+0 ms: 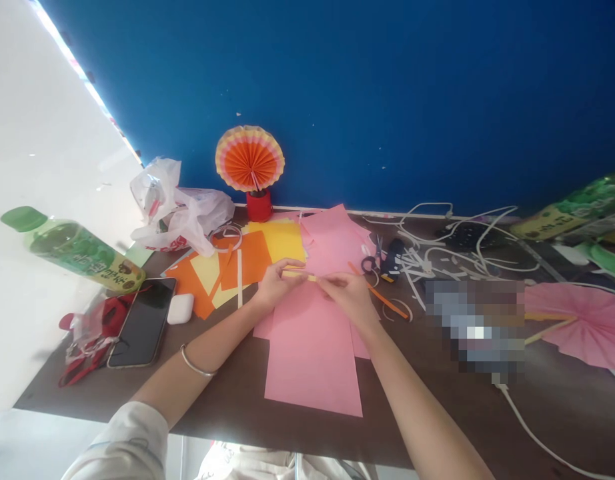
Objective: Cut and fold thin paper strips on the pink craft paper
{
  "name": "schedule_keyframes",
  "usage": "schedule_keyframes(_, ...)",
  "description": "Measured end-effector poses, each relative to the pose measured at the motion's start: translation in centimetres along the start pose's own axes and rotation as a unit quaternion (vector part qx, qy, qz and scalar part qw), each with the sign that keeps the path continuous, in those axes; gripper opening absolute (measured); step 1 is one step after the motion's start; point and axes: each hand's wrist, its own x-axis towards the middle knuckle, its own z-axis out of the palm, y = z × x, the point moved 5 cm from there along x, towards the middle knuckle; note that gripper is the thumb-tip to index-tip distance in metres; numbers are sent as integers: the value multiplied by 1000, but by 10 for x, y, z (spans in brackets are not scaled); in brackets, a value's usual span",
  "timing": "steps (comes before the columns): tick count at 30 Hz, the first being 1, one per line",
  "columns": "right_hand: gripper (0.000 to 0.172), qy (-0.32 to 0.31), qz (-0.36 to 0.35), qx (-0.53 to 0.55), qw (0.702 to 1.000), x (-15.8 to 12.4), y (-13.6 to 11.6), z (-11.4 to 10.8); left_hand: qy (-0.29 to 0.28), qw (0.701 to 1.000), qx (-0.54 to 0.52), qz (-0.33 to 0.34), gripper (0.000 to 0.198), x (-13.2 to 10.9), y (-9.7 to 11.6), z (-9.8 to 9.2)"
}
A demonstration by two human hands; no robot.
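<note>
My left hand (277, 283) and my right hand (350, 293) meet over a pink paper sheet (312, 360) in the middle of the dark table (227, 393). Both pinch the ends of a thin yellow paper strip (302, 273) held between them. A silver bangle sits on my left wrist. Behind the hands lie yellow sheets (282, 240) and orange sheets (247, 260), with more pink paper (332, 233) further back.
A black phone (142, 323), a white earbud case (180, 308) and a green bottle (72, 250) lie at the left. An orange paper fan (249, 159) stands at the blue wall. Scissors (375, 257), white cables (457, 247) and a pink fan (587, 320) lie at the right.
</note>
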Motion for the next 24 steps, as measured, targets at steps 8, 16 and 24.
schedule_keyframes(8, 21, 19, -10, 0, 1000, -3, -7, 0, -19, 1000, -19, 5, 23, 2, 0, -1)
schedule_keyframes(16, 21, 30, -26, -10, 999, -3, -7, 0, 7, 1000, 21, -6, 27, -1, 2, 0)
schedule_keyframes(24, 23, 19, -9, -2, 1000, 1, -2, -3, 60, 998, 32, 11, 20, 2, 1, -4)
